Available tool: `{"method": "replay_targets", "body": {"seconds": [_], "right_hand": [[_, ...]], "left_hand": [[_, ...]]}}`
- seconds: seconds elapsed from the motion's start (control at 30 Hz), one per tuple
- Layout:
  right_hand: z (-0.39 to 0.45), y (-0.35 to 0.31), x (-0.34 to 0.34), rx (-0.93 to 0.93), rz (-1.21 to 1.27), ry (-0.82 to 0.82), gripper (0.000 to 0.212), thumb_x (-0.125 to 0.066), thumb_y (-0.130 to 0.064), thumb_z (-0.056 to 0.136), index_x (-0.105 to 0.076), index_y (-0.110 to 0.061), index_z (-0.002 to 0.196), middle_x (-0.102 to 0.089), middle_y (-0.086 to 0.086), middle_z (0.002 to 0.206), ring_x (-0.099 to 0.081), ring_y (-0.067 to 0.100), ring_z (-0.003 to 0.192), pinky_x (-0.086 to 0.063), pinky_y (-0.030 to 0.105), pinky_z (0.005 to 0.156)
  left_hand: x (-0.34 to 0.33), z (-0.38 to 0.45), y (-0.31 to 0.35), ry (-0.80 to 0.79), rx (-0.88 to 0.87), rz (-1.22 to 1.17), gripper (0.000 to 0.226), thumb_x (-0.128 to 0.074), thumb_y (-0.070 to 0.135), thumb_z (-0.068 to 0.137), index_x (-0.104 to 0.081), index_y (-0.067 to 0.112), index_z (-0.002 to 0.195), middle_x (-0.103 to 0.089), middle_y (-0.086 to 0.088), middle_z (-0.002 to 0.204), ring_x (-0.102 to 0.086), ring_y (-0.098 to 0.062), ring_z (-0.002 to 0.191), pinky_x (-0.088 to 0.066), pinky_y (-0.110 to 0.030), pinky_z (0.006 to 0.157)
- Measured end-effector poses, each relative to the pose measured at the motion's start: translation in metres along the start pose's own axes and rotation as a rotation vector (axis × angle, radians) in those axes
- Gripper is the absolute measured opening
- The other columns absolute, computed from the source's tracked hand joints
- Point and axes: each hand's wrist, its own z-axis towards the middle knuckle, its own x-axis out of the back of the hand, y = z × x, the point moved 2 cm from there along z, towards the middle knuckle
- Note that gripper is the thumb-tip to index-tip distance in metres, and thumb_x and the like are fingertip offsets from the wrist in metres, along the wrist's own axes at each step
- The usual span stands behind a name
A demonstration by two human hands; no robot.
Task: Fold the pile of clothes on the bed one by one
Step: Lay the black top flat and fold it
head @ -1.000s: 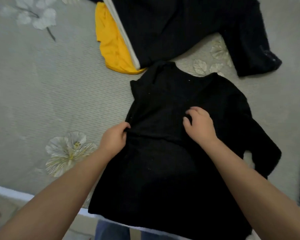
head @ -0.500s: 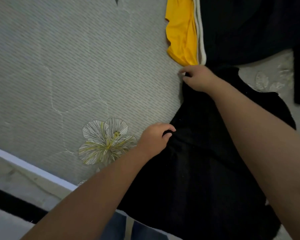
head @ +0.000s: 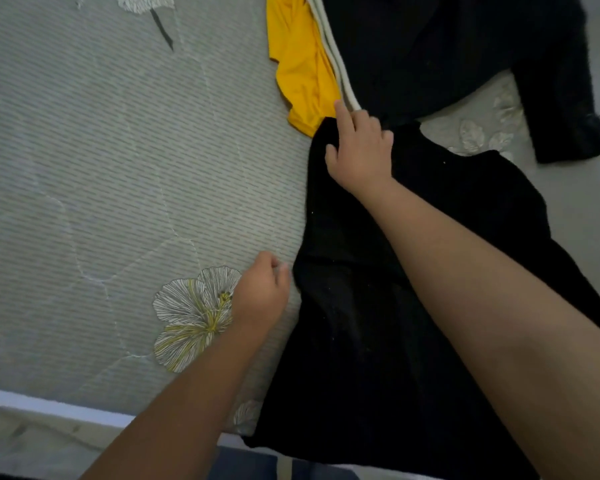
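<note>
A black top (head: 378,323) lies spread on the bed, its lower part hanging over the near edge. My right hand (head: 359,152) rests flat on its upper left corner, fingers straight and the index finger reaching toward the pile. My left hand (head: 260,299) sits on the sheet just left of the top's side edge, fingers curled, with a small gap to the cloth and nothing in it. Behind lies the pile: a yellow garment (head: 298,64) and a large black garment (head: 447,46) with white stripes (head: 333,53) along its edge.
The grey-green bedsheet (head: 101,168) carries a printed flower (head: 191,313) beside my left wrist. The bed's near edge (head: 49,407) runs along the bottom left, with floor below it. A black sleeve (head: 568,126) of the pile's garment stretches out at the right.
My left hand has let go of the top's side edge and now sits beside it. My right hand has opened flat on the upper corner. The view has shifted slightly.
</note>
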Motion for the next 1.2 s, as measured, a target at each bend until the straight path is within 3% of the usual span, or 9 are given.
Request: {"method": "replay_targets", "body": {"seconds": [0.2, 0.33, 0.43, 0.6, 0.77, 0.83, 0.97, 1.1, 1.2], "right_hand": [[-0.098, 0.055, -0.031, -0.167, 0.162, 0.043, 0.058, -0.047, -0.026, 0.092, -0.025, -0.011, 0.143, -0.032, 0.009, 0.145, -0.027, 0.024, 0.134, -0.022, 0.039, 0.107], [-0.197, 0.123, -0.057, -0.439, 0.248, 0.002, 0.054, -0.051, -0.021, 0.090, -0.033, -0.008, 0.140, -0.038, 0.011, 0.142, -0.030, 0.025, 0.134, -0.021, 0.041, 0.110], [-0.271, 0.175, -0.072, -0.649, 0.218, -0.089, 0.052, -0.052, -0.020, 0.090, -0.036, -0.005, 0.137, -0.040, 0.015, 0.140, -0.032, 0.029, 0.133, -0.023, 0.046, 0.110], [-0.353, 0.212, -0.087, -0.790, 0.217, -0.095, 0.047, -0.058, -0.012, 0.086, -0.047, 0.002, 0.129, -0.042, 0.024, 0.137, -0.037, 0.036, 0.129, -0.024, 0.054, 0.106], [-0.411, 0.270, -0.096, -1.027, 0.204, -0.253, 0.059, -0.058, -0.027, 0.086, -0.035, -0.019, 0.140, -0.014, 0.024, 0.150, -0.016, 0.038, 0.138, -0.020, 0.052, 0.108], [-0.425, 0.288, -0.101, -1.058, 0.358, -0.269, 0.059, -0.056, -0.023, 0.088, -0.031, -0.020, 0.142, -0.022, 0.027, 0.145, -0.029, 0.040, 0.129, -0.032, 0.046, 0.101], [-0.430, 0.321, -0.082, -1.052, 0.708, -0.079, 0.057, -0.046, 0.005, 0.083, -0.037, -0.008, 0.138, -0.055, 0.028, 0.109, -0.053, 0.033, 0.087, -0.038, 0.030, 0.072], [-0.409, 0.357, -0.031, -1.136, 0.922, 0.217, 0.047, -0.047, 0.001, 0.084, -0.047, -0.009, 0.131, -0.056, 0.017, 0.124, -0.054, 0.028, 0.109, -0.036, 0.024, 0.084], [-0.361, 0.357, 0.017, -1.006, 1.111, 0.327, 0.045, -0.051, -0.002, 0.085, -0.050, -0.010, 0.129, -0.056, 0.014, 0.127, -0.052, 0.019, 0.115, -0.037, 0.022, 0.089]], "left_hand": [[-0.008, -0.015, 0.009, 0.127, -0.006, -0.035, 0.035, -0.051, 0.027, 0.091, -0.049, 0.003, 0.117, -0.056, -0.009, 0.097, -0.055, -0.024, 0.090, -0.043, -0.033, 0.077], [-0.010, -0.030, 0.037, 0.265, -0.258, -0.100, 0.034, -0.051, 0.018, 0.088, -0.052, -0.007, 0.111, -0.050, -0.017, 0.102, -0.047, -0.022, 0.091, -0.039, -0.028, 0.082], [-0.035, -0.041, 0.069, 0.102, -0.563, 0.183, 0.038, -0.051, 0.022, 0.085, -0.058, -0.009, 0.107, -0.057, -0.025, 0.108, -0.053, -0.038, 0.103, -0.034, -0.027, 0.093], [-0.114, -0.059, 0.109, -0.253, -0.774, 0.528, 0.046, -0.051, 0.023, 0.092, -0.042, 0.008, 0.135, -0.033, -0.011, 0.147, -0.022, -0.024, 0.139, -0.016, -0.032, 0.113], [-0.177, -0.074, 0.110, -0.376, -0.700, 0.931, 0.056, -0.043, 0.027, 0.095, -0.021, 0.016, 0.145, -0.007, -0.007, 0.155, 0.000, -0.023, 0.143, -0.008, -0.036, 0.116], [-0.188, -0.080, 0.106, -0.441, -0.585, 1.031, 0.058, -0.043, 0.028, 0.095, -0.017, 0.015, 0.145, -0.001, -0.007, 0.155, 0.003, -0.024, 0.143, -0.010, -0.037, 0.116], [-0.190, -0.090, 0.116, -0.495, -0.466, 1.115, 0.059, -0.045, 0.027, 0.094, -0.018, 0.016, 0.145, -0.002, -0.006, 0.155, 0.000, -0.022, 0.143, -0.016, -0.038, 0.115], [-0.180, -0.096, 0.142, -0.452, -0.388, 1.008, 0.055, -0.046, 0.026, 0.094, -0.025, 0.016, 0.143, -0.013, -0.006, 0.154, -0.009, -0.021, 0.142, -0.021, -0.038, 0.114], [-0.162, -0.095, 0.160, -0.327, -0.372, 0.893, 0.050, -0.048, 0.025, 0.093, -0.033, 0.014, 0.140, -0.022, -0.006, 0.151, -0.020, -0.021, 0.140, -0.025, -0.037, 0.112]]}}
